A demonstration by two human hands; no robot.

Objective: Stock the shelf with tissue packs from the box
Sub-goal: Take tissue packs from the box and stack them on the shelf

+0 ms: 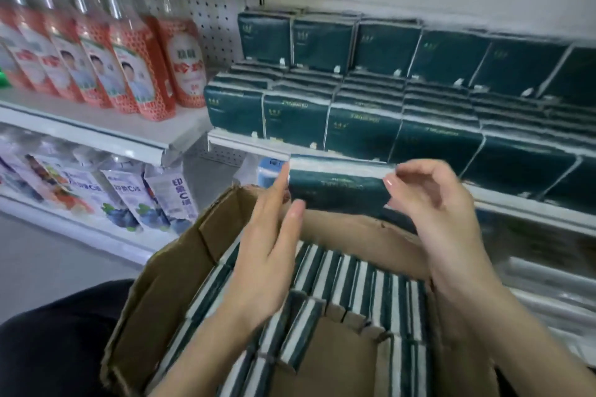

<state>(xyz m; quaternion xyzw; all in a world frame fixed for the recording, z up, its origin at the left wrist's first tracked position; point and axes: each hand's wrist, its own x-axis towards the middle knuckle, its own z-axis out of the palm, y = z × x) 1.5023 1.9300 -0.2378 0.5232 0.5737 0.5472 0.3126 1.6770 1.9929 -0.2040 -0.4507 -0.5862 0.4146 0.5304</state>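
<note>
Tissue pack (337, 188), between left fingers (274, 193), right fingers (419, 167)

The brown cardboard box (167, 293) is cut off by the bottom edge, the shelved dark green plastic-wrapped tissue packs (429, 135) by the right edge, and their gold print is blurred beyond reading.

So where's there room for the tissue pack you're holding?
The tissue shelf is crowded; only its stacked packs' tops are free. The bottle shelf is bare in front of the red bottles, and the box shows bare cardboard mid-floor.
</note>
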